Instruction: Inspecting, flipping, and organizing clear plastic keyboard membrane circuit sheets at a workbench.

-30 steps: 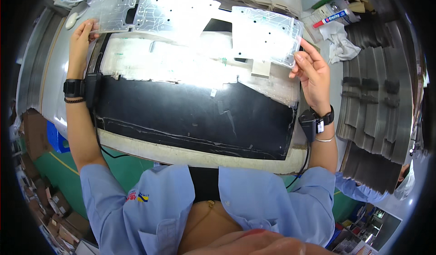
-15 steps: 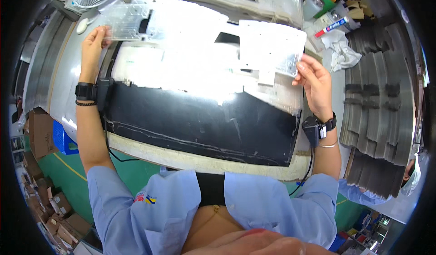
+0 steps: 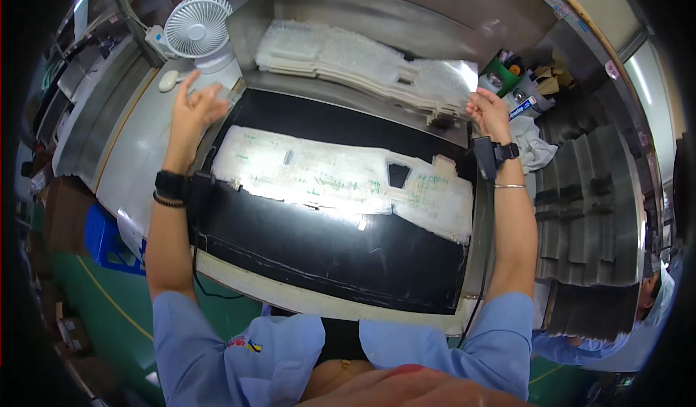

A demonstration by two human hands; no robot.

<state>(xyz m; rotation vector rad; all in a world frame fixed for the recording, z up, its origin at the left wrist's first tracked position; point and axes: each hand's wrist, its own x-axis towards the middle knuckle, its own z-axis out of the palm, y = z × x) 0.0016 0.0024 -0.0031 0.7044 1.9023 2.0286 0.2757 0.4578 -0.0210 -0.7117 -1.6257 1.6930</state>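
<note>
My right hand pinches the near right corner of a clear plastic sheet. That sheet lies along the top of a stack of similar long, translucent sheets at the back. My left hand is raised left of the stack with its fingers apart, holding nothing. In front of both hands, a long whitish plate with green marks and a dark cutout rests on a black board.
A white fan stands at the back left, near a white mouse-shaped object. At the right are a green container, a crumpled white cloth and stacked grey sheets. A metal panel rises behind the stack.
The clear sheet has moved from above the whitish plate to the stack at the back. My left hand has let go of it; my right hand still grips its corner. The view has shifted.
</note>
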